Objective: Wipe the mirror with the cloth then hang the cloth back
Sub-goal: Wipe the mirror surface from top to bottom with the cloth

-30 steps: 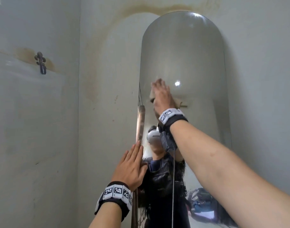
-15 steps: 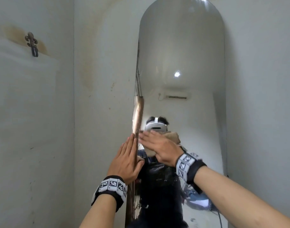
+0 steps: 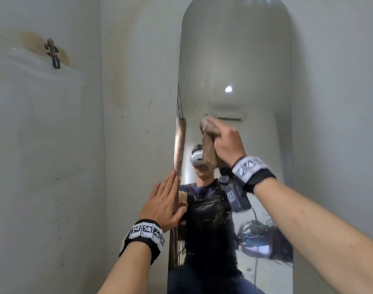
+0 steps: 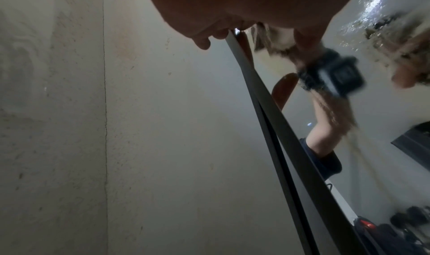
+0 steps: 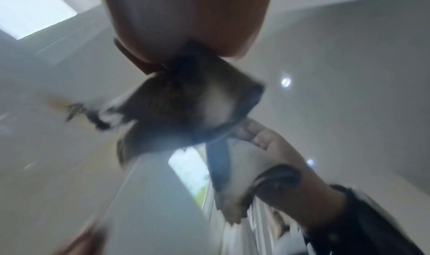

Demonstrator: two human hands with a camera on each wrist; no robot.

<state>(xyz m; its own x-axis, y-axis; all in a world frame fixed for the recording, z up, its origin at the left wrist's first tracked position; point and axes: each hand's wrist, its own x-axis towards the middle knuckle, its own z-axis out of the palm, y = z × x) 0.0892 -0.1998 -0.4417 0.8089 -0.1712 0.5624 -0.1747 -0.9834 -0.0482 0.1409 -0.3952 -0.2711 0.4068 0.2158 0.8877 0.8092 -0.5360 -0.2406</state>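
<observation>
both hands are busy: right hand (image 3: 229, 143) grips the bunched cloth (image 3: 208, 143) against the mirror (image 3: 234, 60), left hand (image 3: 163, 203) flat, steadying its edge. wiping looks midway; the hook (image 3: 53, 52) waits bare.

Mirror (image 3: 234, 60) stands upright against the far wall, just right of the room corner. Hook (image 3: 53, 53) is fixed high on the left wall (image 3: 43, 166), well apart from the mirror. Left hand (image 3: 163, 205) lies flat at the mirror's left edge, low, thumb across the glass. Right hand (image 3: 229, 145) is higher and to the right, on the glass, with the cloth (image 3: 208, 143) bunched between hand and mirror, hanging down just left of the hand.
</observation>
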